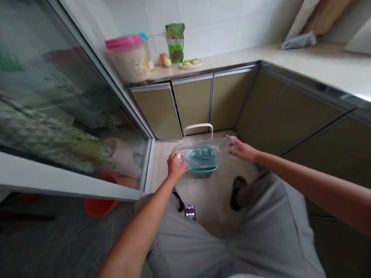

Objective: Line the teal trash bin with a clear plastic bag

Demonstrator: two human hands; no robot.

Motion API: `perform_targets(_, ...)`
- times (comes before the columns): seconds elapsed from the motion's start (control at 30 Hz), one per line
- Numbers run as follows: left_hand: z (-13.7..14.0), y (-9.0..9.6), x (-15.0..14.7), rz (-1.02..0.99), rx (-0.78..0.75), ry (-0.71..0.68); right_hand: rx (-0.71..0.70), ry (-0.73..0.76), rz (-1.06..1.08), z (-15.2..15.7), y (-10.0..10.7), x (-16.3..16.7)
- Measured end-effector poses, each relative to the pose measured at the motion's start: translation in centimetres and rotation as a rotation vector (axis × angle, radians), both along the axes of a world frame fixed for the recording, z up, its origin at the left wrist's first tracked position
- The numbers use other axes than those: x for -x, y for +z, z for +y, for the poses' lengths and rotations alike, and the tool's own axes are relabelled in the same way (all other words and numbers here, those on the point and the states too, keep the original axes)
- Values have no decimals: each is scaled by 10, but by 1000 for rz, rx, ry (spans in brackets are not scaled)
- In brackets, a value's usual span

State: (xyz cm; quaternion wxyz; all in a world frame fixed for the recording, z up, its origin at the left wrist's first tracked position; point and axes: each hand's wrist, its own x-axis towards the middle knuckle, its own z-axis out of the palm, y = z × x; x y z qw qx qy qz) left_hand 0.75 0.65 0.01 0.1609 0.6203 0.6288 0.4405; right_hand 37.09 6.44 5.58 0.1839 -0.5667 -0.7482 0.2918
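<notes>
A clear plastic bag is stretched between my two hands, above a teal bin on the floor. My left hand is closed on the bag's left end, its fingers curled around the bunched film. At the other end my right hand grips the film between thumb and fingers, with some fingers extended. Through the film the bin's inside shows, dark teal. A white handle stands upright behind the bin.
A phone with a lit screen lies on the tiled floor between my feet. Low cabinets enclose the back and right. A glass door stands at left. The counter holds a pink-lidded container, a green pouch and a plate.
</notes>
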Motion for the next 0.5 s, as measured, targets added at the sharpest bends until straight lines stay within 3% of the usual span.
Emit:
perform_targets(0.23,22,12,-25,-705,129,10,217,-402,371,11,7,12)
perform_targets(0.3,24,16,-27,-866,193,-24,199,-521,473,15,8,13)
perform_targets(0.37,23,19,-25,-997,245,-72,64,-604,454,14,10,12)
perform_targets(0.43,22,20,-22,-1107,283,-107,-208,-631,312,4,15,14)
perform_targets(0.5,21,22,-19,-1201,313,-111,-511,-565,141,-15,21,22)
